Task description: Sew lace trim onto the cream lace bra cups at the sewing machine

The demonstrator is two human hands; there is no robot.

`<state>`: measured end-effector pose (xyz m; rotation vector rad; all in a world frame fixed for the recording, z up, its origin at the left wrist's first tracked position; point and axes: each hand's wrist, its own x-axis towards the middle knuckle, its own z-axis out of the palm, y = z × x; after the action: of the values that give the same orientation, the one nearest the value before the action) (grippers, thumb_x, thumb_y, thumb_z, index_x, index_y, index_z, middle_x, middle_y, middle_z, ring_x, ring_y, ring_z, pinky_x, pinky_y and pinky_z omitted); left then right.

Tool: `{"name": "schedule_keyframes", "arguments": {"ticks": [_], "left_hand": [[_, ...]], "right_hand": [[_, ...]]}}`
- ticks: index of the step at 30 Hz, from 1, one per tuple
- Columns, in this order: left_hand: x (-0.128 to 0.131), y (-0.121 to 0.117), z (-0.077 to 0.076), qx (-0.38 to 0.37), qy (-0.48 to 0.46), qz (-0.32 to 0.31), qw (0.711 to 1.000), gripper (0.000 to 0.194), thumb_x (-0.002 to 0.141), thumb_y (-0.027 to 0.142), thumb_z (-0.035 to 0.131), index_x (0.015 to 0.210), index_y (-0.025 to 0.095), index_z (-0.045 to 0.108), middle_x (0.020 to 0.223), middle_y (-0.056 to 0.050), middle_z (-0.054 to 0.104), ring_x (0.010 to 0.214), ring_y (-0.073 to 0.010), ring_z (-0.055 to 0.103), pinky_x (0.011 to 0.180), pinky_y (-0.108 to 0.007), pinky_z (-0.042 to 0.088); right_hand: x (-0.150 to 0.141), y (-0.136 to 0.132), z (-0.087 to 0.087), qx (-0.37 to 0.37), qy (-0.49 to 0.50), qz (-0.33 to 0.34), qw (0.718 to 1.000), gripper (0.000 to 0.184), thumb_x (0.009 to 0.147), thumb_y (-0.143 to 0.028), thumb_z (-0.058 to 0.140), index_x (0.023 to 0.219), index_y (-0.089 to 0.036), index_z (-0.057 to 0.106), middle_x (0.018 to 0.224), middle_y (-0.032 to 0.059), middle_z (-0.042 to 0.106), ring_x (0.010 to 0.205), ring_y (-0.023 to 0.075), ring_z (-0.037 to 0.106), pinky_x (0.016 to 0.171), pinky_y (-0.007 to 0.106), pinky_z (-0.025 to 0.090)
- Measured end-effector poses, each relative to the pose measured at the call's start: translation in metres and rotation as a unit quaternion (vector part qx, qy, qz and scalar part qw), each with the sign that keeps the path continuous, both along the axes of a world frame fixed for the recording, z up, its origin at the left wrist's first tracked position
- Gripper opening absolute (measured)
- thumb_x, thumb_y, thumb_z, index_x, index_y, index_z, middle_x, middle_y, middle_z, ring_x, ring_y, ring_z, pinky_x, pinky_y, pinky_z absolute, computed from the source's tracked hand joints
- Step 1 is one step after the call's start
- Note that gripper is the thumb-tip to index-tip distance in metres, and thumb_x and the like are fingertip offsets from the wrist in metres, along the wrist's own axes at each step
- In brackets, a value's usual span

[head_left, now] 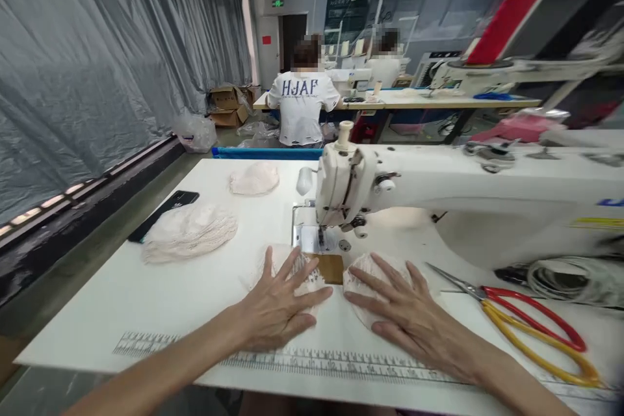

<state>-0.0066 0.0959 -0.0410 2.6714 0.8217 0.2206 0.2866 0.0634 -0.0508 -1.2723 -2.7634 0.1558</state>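
Observation:
My left hand [280, 302] lies flat with spread fingers on a pale lace fabric piece [312, 281], just in front of the sewing machine's needle area. Under my right hand [402, 305], also flat and spread, is a second pale fabric piece [361, 313]. A brown patch [333, 269] on the table shows between the two pieces. The white sewing machine [344, 182] stands directly behind my hands, its needle and presser foot [321, 237] above the metal plate. Most of each fabric piece is hidden by my palms and fingers.
Scissors [487, 297] with red and yellow handles lie at right near coiled cord [560, 279]. A fabric stack [190, 234] partly covers a dark phone [182, 198]; another pale piece [254, 179] lies behind. A ruler strip [336, 364] runs along the front. Two people sit further back.

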Motion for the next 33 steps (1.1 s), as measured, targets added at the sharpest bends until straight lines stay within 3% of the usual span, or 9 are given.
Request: {"name": "schedule_keyframes", "arguments": {"ticks": [6,9,11,14,20,24,27,30,33], "left_hand": [[0.011,0.002,0.003,0.011,0.058,0.032,0.998,0.057,0.093,0.043,0.032,0.14,0.039,0.0,0.15,-0.003,0.007,0.137,-0.0395,0.0,0.085,-0.08,-0.01],[0.015,0.004,0.011,-0.005,0.079,0.021,0.997,0.056,0.093,0.045,0.032,0.14,0.039,0.002,0.15,-0.003,0.007,0.136,-0.0414,0.002,0.083,-0.082,-0.006],[0.015,0.006,0.012,-0.014,0.083,0.004,0.996,0.055,0.092,0.047,0.033,0.14,0.04,0.006,0.149,-0.004,0.011,0.135,-0.0427,0.006,0.084,-0.082,-0.001],[0.018,0.011,-0.001,0.026,0.062,-0.019,0.998,0.058,0.09,0.048,0.037,0.141,0.039,0.011,0.148,-0.005,0.018,0.135,-0.0419,0.01,0.09,-0.079,0.002],[0.045,0.015,-0.035,0.179,-0.04,-0.107,0.977,0.062,0.091,0.048,0.034,0.144,0.031,0.007,0.145,-0.011,0.03,0.135,-0.0326,0.022,0.105,-0.065,0.006],[0.07,0.009,-0.015,0.176,-0.042,-0.148,0.972,0.06,0.091,0.039,0.04,0.143,0.026,0.014,0.139,-0.015,0.04,0.132,-0.0289,0.033,0.108,-0.057,0.016],[0.097,0.011,0.01,0.118,-0.018,-0.118,0.986,0.051,0.089,0.026,0.044,0.137,0.024,0.029,0.139,-0.013,0.042,0.131,-0.0271,0.036,0.109,-0.05,0.024],[0.135,0.028,0.026,0.091,-0.03,-0.076,0.992,0.045,0.087,0.014,0.04,0.131,0.02,0.039,0.138,-0.012,0.043,0.13,-0.0239,0.036,0.11,-0.042,0.026],[0.178,0.059,0.027,0.074,-0.025,-0.028,0.997,0.043,0.081,0.01,0.043,0.124,0.011,0.047,0.136,-0.018,0.043,0.13,-0.0294,0.034,0.11,-0.043,0.023]], "right_hand": [[0.001,-0.003,0.021,-0.061,0.007,0.004,0.998,0.05,0.09,-0.048,0.043,0.136,-0.049,0.025,0.149,-0.002,0.02,0.134,0.0418,0.01,0.088,0.08,0.016],[0.008,0.01,0.029,-0.032,0.033,-0.002,0.999,0.05,0.087,-0.051,0.048,0.134,-0.044,0.035,0.145,0.0013,0.034,0.131,0.0382,0.027,0.091,0.072,0.027],[0.02,0.031,0.03,0.043,0.078,-0.074,0.993,0.041,0.088,-0.044,0.049,0.128,-0.036,0.048,0.134,0.0042,0.05,0.122,0.0302,0.046,0.096,0.058,0.037],[0.041,0.076,0.028,0.131,0.122,-0.205,0.962,0.029,0.092,-0.03,0.045,0.117,-0.024,0.058,0.117,0.0093,0.062,0.108,0.0269,0.056,0.089,0.046,0.046],[0.067,0.135,0.014,0.116,0.09,-0.283,0.948,0.027,0.09,-0.032,0.052,0.113,-0.019,0.055,0.116,0.0073,0.056,0.097,0.0194,0.057,0.082,0.039,0.049],[0.077,0.13,0.005,0.087,0.061,-0.319,0.942,0.029,0.09,-0.032,0.052,0.115,-0.017,0.053,0.115,0.0073,0.056,0.096,0.0194,0.058,0.08,0.039,0.05],[0.08,0.12,0.005,0.085,0.044,-0.33,0.939,0.029,0.09,-0.032,0.052,0.115,-0.017,0.053,0.115,0.0073,0.056,0.096,0.0194,0.058,0.08,0.039,0.05],[0.079,0.109,0.012,0.112,0.036,-0.33,0.937,0.026,0.09,-0.03,0.052,0.111,-0.016,0.055,0.111,0.0072,0.058,0.093,0.0187,0.059,0.079,0.038,0.05],[0.077,0.092,0.02,0.144,0.04,-0.303,0.941,0.018,0.089,-0.013,0.046,0.097,-0.016,0.062,0.097,0.0096,0.064,0.084,0.0202,0.062,0.07,0.032,0.05]]}}
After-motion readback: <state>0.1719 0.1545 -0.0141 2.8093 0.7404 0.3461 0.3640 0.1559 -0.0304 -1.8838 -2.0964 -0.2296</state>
